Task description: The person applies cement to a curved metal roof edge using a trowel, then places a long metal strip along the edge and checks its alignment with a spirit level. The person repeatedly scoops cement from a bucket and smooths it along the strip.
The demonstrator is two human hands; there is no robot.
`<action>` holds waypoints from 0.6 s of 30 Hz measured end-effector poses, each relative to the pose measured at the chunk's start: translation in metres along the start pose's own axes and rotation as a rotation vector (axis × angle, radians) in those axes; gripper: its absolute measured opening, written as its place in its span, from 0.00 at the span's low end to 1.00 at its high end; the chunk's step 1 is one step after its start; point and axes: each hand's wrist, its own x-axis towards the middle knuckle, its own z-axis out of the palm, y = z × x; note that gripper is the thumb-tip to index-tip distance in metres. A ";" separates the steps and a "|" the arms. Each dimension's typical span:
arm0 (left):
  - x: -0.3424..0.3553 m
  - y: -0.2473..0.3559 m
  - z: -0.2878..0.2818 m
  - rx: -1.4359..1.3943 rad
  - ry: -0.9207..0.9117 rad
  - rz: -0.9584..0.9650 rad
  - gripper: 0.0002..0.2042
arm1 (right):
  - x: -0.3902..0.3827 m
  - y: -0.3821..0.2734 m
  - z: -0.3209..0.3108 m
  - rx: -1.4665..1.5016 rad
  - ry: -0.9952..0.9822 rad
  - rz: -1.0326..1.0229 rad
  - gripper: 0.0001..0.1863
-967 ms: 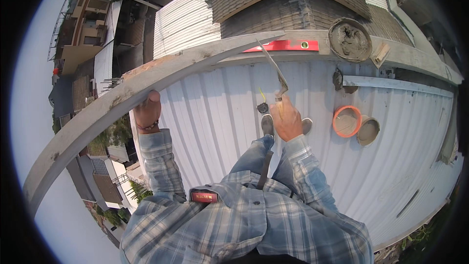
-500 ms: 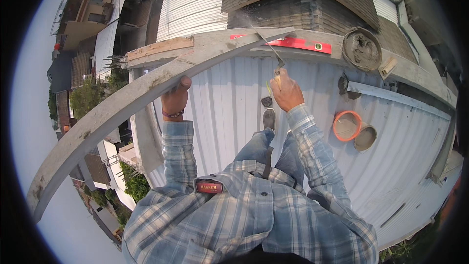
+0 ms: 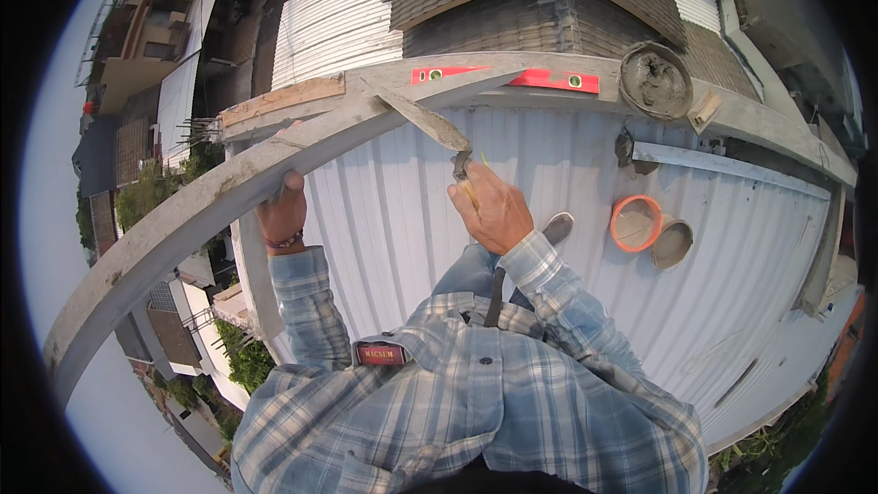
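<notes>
A long grey, cement-smeared straight board (image 3: 197,203) slants from the lower left up across the wall ledge. My left hand (image 3: 283,212) is closed round the board's lower edge, thumb on the near side and fingers mostly hidden behind it. In my right hand (image 3: 497,212) is a pointed trowel (image 3: 425,121), gripped by its handle, with mortar stuck near its neck. The blade points up and left, its tip over or against the board; I cannot tell if it touches. A red spirit level (image 3: 556,80) lies along the ledge, partly covered by the board's far end.
On the concrete ledge (image 3: 604,69) stand a round tub (image 3: 656,80) of mortar and a small wood block (image 3: 705,111). An orange-rimmed bucket (image 3: 637,223) and a grey bucket (image 3: 672,243) are on the corrugated metal roof (image 3: 567,160). Rooftops lie beyond the ledge, lower down.
The trowel has swung left and come nearer to me, now over the board's middle stretch. My view has shifted slightly right, and my foot has moved right. My left hand stays on the board.
</notes>
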 end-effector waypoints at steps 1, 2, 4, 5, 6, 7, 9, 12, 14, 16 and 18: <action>0.000 -0.003 -0.001 -0.033 0.019 -0.001 0.39 | 0.001 0.000 0.005 0.008 0.001 -0.047 0.18; -0.001 -0.005 -0.004 -0.037 0.019 0.008 0.39 | 0.005 0.005 0.009 -0.018 -0.025 0.014 0.19; -0.006 -0.011 -0.017 -0.044 0.021 0.020 0.38 | 0.022 0.031 0.015 -0.071 -0.085 0.136 0.19; -0.010 -0.012 -0.023 -0.061 0.025 0.011 0.37 | 0.032 0.055 0.020 -0.093 -0.074 0.200 0.20; -0.013 -0.012 -0.029 -0.072 0.022 0.001 0.37 | 0.044 0.087 0.026 -0.106 -0.061 0.268 0.22; -0.013 -0.014 -0.034 -0.089 0.021 -0.005 0.37 | 0.058 0.118 0.030 -0.154 -0.078 0.310 0.22; -0.012 -0.019 -0.041 -0.163 0.049 -0.010 0.36 | 0.096 0.179 0.031 -0.229 -0.067 0.382 0.23; -0.007 -0.022 -0.044 -0.177 0.011 -0.030 0.37 | 0.141 0.268 0.019 -0.288 0.007 0.512 0.24; -0.010 -0.021 -0.048 -0.153 0.009 -0.048 0.37 | 0.148 0.265 0.019 -0.284 0.005 0.551 0.23; -0.018 -0.019 -0.052 -0.125 0.052 -0.065 0.35 | 0.143 0.237 0.027 -0.262 -0.032 0.491 0.23; -0.032 -0.015 -0.067 -0.112 0.089 -0.069 0.34 | 0.107 0.161 0.037 -0.221 -0.120 0.334 0.22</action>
